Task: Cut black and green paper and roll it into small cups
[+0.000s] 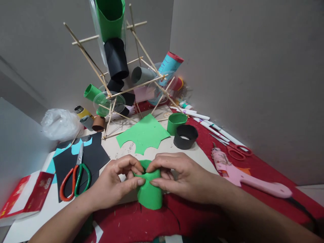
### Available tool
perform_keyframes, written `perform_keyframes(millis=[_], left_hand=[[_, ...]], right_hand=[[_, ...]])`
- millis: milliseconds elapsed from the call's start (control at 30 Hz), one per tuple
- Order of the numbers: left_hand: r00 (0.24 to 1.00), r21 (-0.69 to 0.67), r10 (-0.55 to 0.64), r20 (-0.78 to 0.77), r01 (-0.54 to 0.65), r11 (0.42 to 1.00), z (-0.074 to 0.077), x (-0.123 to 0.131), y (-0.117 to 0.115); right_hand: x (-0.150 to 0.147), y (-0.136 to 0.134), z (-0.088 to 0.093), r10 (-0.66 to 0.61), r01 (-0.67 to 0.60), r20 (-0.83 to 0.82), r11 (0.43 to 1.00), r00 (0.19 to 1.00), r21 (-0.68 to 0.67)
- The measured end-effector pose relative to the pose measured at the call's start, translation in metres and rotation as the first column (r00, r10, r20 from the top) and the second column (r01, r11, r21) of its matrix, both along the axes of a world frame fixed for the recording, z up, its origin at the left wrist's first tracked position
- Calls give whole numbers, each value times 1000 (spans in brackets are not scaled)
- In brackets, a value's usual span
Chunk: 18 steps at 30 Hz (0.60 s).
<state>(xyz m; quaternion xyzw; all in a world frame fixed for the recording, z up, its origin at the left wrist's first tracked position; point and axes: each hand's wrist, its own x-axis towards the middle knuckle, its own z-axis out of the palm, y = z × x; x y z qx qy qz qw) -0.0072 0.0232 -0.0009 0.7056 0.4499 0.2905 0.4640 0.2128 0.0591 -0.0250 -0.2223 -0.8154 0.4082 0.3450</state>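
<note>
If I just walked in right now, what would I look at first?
Probably the tall wooden stick frame at the back, with a big green tube above a black one. Next, front and center, the left hand and right hand pinching a rolled green piece. Over on the right, a pink glue gun lies on red.

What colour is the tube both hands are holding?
The tube is green; head view shows it best.

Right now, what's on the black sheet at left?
On the black sheet: scissors, plus light-blue pieces toward its far edge. The left wrist blocks part; anything behind it is hidden.
</note>
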Motion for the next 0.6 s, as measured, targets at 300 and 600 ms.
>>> perform_keyframes(millis=[300,600], left_hand=[[981,212,10,-194,32,977,1,0,-4],[979,336,30,-204,41,941,0,8,-6]], right_hand=[[0,0,-2,-42,37,31,991,999,132],[-2,2,-5,9,-20,51,976,999,217]])
